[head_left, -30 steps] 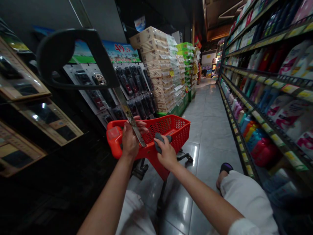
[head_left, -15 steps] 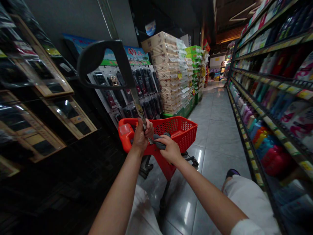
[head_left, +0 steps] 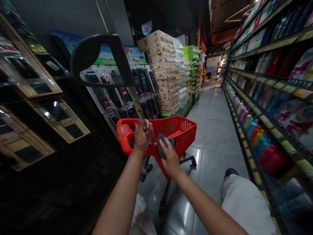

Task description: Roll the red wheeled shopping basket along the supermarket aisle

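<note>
My left hand (head_left: 143, 135) is wrapped round the lower part of a metal crutch (head_left: 136, 104), which slants up and left to a dark grey looped cuff (head_left: 97, 62). In my right hand (head_left: 170, 160) is a dark grey cloth (head_left: 161, 147), pressed between thumb and fingers, just right of the crutch's lower end. Both hands are over the near side of a red shopping cart (head_left: 188, 130) with a perforated basket. The cart's thick red handle (head_left: 124, 133) lies left of my left hand.
Stacked boxes (head_left: 163, 75) and a rack of hanging packaged goods (head_left: 144, 85) stand beyond the cart. Framed packages (head_left: 66, 117) are at left. Shelves of bottles (head_left: 269, 98) line the right side of the tiled aisle (head_left: 212, 130). My knee (head_left: 244, 199) shows at lower right.
My right hand has come away from the crutch's lower end, and the cloth now stands more upright in it. The view has shifted slightly, moving the surroundings left. My left hand keeps its hold.
</note>
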Demonstrator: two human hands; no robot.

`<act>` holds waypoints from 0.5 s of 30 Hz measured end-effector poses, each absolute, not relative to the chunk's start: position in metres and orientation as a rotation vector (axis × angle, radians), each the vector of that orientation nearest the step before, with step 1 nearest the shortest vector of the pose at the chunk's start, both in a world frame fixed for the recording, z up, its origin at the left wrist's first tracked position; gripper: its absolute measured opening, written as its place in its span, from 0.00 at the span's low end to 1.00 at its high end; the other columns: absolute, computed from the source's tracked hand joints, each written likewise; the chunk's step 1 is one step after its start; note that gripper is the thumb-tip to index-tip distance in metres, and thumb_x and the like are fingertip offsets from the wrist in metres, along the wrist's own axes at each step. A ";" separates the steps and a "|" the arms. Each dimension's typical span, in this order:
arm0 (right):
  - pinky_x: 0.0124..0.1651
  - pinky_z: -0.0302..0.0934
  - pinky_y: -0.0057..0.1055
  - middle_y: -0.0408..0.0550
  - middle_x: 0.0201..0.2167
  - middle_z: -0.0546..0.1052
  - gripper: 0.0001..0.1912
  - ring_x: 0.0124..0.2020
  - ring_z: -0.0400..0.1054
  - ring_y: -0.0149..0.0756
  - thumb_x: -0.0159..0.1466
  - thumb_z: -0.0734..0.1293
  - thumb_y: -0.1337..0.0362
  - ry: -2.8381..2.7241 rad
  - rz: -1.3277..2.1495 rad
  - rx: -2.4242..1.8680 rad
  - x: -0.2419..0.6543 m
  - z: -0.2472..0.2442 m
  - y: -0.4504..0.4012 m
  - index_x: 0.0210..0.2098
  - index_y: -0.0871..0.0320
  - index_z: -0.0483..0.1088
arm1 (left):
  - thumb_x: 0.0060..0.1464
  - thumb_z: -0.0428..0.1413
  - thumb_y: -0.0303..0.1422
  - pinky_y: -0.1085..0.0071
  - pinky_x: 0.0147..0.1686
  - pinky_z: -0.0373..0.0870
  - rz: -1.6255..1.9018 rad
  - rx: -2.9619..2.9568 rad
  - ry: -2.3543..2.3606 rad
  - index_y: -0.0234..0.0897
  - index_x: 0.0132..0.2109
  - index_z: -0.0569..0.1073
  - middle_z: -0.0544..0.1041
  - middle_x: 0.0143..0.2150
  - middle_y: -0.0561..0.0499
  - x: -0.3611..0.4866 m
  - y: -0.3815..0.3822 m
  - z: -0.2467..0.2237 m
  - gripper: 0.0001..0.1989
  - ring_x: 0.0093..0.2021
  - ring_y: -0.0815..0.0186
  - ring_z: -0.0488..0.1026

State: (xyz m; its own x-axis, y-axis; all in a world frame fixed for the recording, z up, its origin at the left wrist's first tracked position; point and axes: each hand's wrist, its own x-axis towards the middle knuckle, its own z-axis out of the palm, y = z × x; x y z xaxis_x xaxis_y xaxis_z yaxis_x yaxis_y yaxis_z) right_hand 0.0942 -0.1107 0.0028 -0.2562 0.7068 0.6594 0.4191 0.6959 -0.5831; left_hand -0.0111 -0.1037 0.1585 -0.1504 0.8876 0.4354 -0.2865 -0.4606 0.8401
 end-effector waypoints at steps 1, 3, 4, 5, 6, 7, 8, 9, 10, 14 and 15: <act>0.63 0.60 0.38 0.49 0.71 0.52 0.42 0.68 0.55 0.42 0.55 0.59 0.78 -1.887 0.346 -0.889 0.098 -0.010 -0.107 0.68 0.49 0.56 | 0.56 0.48 0.59 0.80 0.13 0.43 1.745 1.235 0.766 0.37 0.22 0.60 0.50 0.14 0.60 -0.010 -0.103 0.158 0.30 0.13 0.77 0.44; 0.64 0.60 0.39 0.47 0.70 0.54 0.42 0.68 0.55 0.41 0.53 0.58 0.80 -1.846 0.363 -0.966 0.109 -0.035 -0.091 0.65 0.47 0.61 | 0.57 0.47 0.59 0.80 0.13 0.42 1.750 1.202 0.787 0.36 0.22 0.59 0.50 0.14 0.60 -0.008 -0.101 0.157 0.30 0.13 0.77 0.44; 0.64 0.59 0.40 0.48 0.69 0.55 0.41 0.67 0.56 0.41 0.53 0.58 0.79 -1.789 0.387 -1.021 0.116 -0.045 -0.080 0.64 0.48 0.62 | 0.57 0.47 0.58 0.80 0.13 0.42 1.754 1.186 0.791 0.36 0.21 0.59 0.50 0.14 0.60 -0.006 -0.100 0.157 0.30 0.13 0.77 0.44; 0.64 0.59 0.41 0.50 0.67 0.58 0.39 0.67 0.57 0.41 0.53 0.58 0.79 -1.700 0.415 -1.083 0.123 -0.053 -0.068 0.63 0.50 0.63 | 0.57 0.47 0.58 0.80 0.13 0.42 1.760 1.175 0.790 0.36 0.21 0.59 0.50 0.14 0.60 -0.004 -0.099 0.157 0.30 0.13 0.77 0.44; 0.64 0.59 0.41 0.52 0.65 0.60 0.36 0.66 0.58 0.41 0.54 0.58 0.77 -1.593 0.442 -1.140 0.129 -0.059 -0.055 0.62 0.52 0.64 | 0.57 0.47 0.58 0.80 0.13 0.42 1.766 1.169 0.784 0.36 0.22 0.59 0.50 0.14 0.60 -0.003 -0.099 0.157 0.30 0.13 0.77 0.44; 0.64 0.59 0.42 0.54 0.63 0.62 0.34 0.65 0.58 0.41 0.56 0.58 0.76 -1.483 0.462 -1.187 0.135 -0.061 -0.042 0.61 0.54 0.65 | 0.57 0.48 0.58 0.80 0.13 0.43 1.772 1.164 0.778 0.36 0.22 0.59 0.50 0.14 0.60 -0.001 -0.098 0.157 0.30 0.13 0.77 0.44; 0.63 0.59 0.42 0.55 0.60 0.63 0.31 0.63 0.59 0.41 0.57 0.58 0.74 -1.391 0.477 -1.222 0.139 -0.061 -0.030 0.60 0.56 0.65 | 0.57 0.48 0.58 0.80 0.13 0.42 1.776 1.160 0.774 0.36 0.22 0.59 0.49 0.14 0.60 0.000 -0.097 0.158 0.30 0.13 0.77 0.44; 0.63 0.60 0.42 0.55 0.58 0.64 0.30 0.62 0.60 0.41 0.57 0.59 0.72 -1.335 0.491 -1.246 0.143 -0.058 -0.018 0.59 0.57 0.66 | 0.57 0.48 0.57 0.80 0.13 0.42 1.777 1.157 0.772 0.37 0.22 0.59 0.49 0.14 0.61 0.001 -0.096 0.158 0.30 0.13 0.77 0.44; 0.62 0.60 0.41 0.55 0.56 0.65 0.29 0.61 0.61 0.41 0.57 0.59 0.71 -1.319 0.507 -1.258 0.145 -0.054 -0.008 0.57 0.57 0.67 | 0.58 0.47 0.57 0.80 0.13 0.42 1.775 1.153 0.771 0.37 0.22 0.59 0.49 0.14 0.61 0.003 -0.095 0.158 0.30 0.13 0.77 0.43; 0.62 0.60 0.37 0.52 0.54 0.67 0.27 0.58 0.63 0.40 0.54 0.60 0.72 -1.431 0.581 -1.298 0.143 -0.035 0.008 0.52 0.56 0.72 | 0.58 0.47 0.56 0.79 0.13 0.41 1.769 1.147 0.766 0.36 0.22 0.59 0.49 0.14 0.60 0.006 -0.091 0.158 0.30 0.13 0.77 0.43; 0.62 0.60 0.37 0.51 0.54 0.68 0.26 0.58 0.64 0.40 0.54 0.60 0.72 -1.453 0.593 -1.311 0.141 -0.030 0.006 0.51 0.55 0.73 | 0.58 0.47 0.56 0.79 0.13 0.41 1.769 1.153 0.761 0.36 0.22 0.59 0.49 0.14 0.60 0.006 -0.091 0.158 0.30 0.13 0.77 0.43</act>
